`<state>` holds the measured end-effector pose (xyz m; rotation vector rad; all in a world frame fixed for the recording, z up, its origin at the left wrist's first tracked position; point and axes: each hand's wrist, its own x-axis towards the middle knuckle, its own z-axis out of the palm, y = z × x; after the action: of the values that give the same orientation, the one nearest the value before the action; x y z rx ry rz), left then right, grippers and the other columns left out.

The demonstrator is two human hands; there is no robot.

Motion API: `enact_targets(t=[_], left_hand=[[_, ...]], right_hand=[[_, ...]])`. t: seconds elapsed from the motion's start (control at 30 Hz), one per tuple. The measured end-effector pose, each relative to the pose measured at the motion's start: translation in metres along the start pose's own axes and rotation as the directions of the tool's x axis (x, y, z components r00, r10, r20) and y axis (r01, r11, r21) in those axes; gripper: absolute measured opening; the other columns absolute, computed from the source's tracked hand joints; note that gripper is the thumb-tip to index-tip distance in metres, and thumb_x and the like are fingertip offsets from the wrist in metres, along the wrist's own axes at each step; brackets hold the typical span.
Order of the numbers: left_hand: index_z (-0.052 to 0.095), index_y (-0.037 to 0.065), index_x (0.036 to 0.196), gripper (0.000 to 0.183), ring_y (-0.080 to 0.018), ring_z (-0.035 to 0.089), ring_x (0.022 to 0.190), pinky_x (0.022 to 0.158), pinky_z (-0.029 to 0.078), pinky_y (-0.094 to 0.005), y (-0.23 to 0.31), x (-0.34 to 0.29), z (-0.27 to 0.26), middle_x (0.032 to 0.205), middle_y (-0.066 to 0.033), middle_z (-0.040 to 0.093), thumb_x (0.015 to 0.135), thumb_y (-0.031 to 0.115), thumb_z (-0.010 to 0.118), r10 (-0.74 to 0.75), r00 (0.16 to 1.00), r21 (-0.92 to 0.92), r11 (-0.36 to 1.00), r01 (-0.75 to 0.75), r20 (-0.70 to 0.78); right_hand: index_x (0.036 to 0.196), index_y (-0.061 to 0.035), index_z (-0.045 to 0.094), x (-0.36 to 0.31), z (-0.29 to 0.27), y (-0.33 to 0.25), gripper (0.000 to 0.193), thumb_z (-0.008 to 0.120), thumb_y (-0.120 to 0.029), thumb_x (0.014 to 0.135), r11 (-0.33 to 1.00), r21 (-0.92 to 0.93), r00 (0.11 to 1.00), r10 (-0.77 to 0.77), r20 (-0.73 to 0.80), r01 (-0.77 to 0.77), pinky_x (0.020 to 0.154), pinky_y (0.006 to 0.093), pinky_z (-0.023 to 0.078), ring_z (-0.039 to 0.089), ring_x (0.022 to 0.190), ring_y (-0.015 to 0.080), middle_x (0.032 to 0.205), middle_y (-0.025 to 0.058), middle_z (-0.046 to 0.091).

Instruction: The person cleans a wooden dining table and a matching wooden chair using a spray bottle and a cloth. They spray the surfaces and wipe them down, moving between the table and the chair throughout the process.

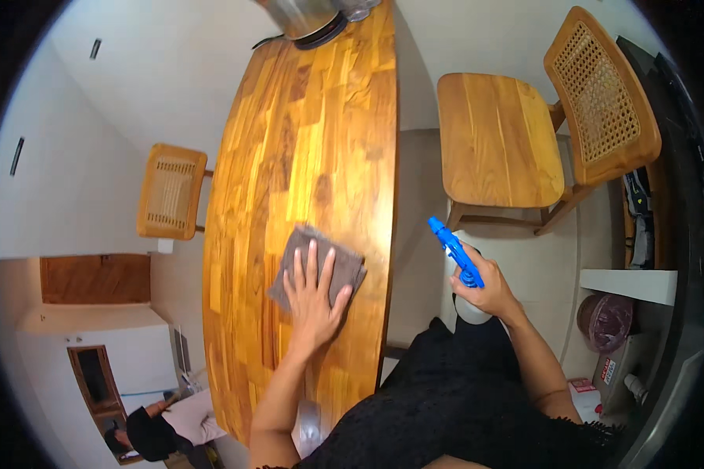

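Black clothing [446, 375] at the lower edge, wearer's own, both bare forearms reaching out from it. Clear item [309, 422] on the near end of the table, beside the left forearm; exact kind hard to tell.

Right hand [489, 285] off the table's right side, over the floor: fingers wrapped round the neck of a spray bottle [450, 242], grip closed. Blue trigger head, nozzle tilted up and to the left; pale body hangs below the hand, partly covered. Can't tell whether the trigger is pressed.

Left hand [313, 301] palm down on a folded grey-brown cloth [350, 270], fingers spread and straight, nothing pinched. Cloth lies flat on the wooden table [321, 148], nearer its right edge, corners showing round the hand. Tabletop glossy, patchwork of light and dark strips.

Right of the table: wooden chair [501, 141] with woven cane back, apart from the tabletop. Lower right of it, white shelf [630, 286], purplish bin [606, 322] underneath.

Left side, beyond the table: second cane-back chair [172, 191]. Far end of the tabletop: metal kettle [301, 16] on a black base, cut by the top edge. Lower left, in the background: another person [152, 430], dark top, near a wood-framed opening [98, 379].
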<state>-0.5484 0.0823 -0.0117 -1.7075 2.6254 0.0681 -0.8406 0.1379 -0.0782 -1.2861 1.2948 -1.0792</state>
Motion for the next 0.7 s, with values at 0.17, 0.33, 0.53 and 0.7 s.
enact_targets(t=[0.17, 0.33, 0.53, 0.7], left_hand=[[0.031, 0.02, 0.14, 0.059, -0.0352, 0.012, 0.137, 0.104, 0.013, -0.0613, 0.023, 0.186, 0.008, 0.15, -0.0097, 0.017, 0.089, 0.046, 0.044, 0.109, 0.989, 0.026, 0.994, -0.107, -0.098], [0.03, 0.024, 0.141, 0.061, -0.0362, 0.015, 0.137, 0.102, 0.015, -0.0636, 0.044, 0.357, 0.019, 0.149, -0.0089, 0.019, 0.089, 0.055, 0.037, 0.056, 0.985, -0.022, 0.998, -0.061, -0.165], [0.025, 0.028, 0.142, 0.068, -0.0341, 0.014, 0.137, 0.103, 0.012, -0.0642, 0.049, 0.458, 0.015, 0.151, -0.0051, 0.016, 0.086, 0.065, 0.03, -0.117, 0.981, -0.057, 0.992, 0.109, -0.152], [0.026, 0.023, 0.142, 0.067, -0.0363, 0.013, 0.137, 0.103, 0.013, -0.0646, 0.055, 0.433, 0.014, 0.15, -0.0085, 0.016, 0.087, 0.062, 0.029, -0.091, 0.987, -0.074, 0.994, 0.082, -0.132]], right_hand=[[0.132, -0.0067, 0.04, 0.043, -0.059, 0.015, 0.062, 0.063, -0.016, 0.075, 0.983, -0.081, 0.986, 0.165, -0.031, -0.167, 0.061, 0.0301, 0.044, 0.053, 0.056, 0.0164, 0.07, 0.0109, 0.058], [0.131, -0.0068, 0.04, 0.087, -0.099, 0.023, 0.062, 0.063, -0.013, 0.074, 0.995, -0.075, 0.989, 0.057, -0.133, -0.067, 0.059, 0.0292, 0.043, 0.051, 0.055, 0.0164, 0.065, 0.0075, 0.053], [0.131, -0.0041, 0.04, 0.116, -0.125, 0.025, 0.061, 0.062, -0.008, 0.074, 0.991, -0.105, 0.989, 0.075, -0.125, -0.089, 0.061, 0.0281, 0.044, 0.053, 0.059, 0.016, 0.071, 0.0113, 0.056], [0.13, -0.0033, 0.04, 0.111, -0.123, 0.017, 0.06, 0.062, -0.009, 0.075, 0.993, -0.089, 0.99, 0.065, -0.125, -0.076, 0.066, 0.0296, 0.046, 0.057, 0.067, 0.0166, 0.083, 0.0132, 0.06]])
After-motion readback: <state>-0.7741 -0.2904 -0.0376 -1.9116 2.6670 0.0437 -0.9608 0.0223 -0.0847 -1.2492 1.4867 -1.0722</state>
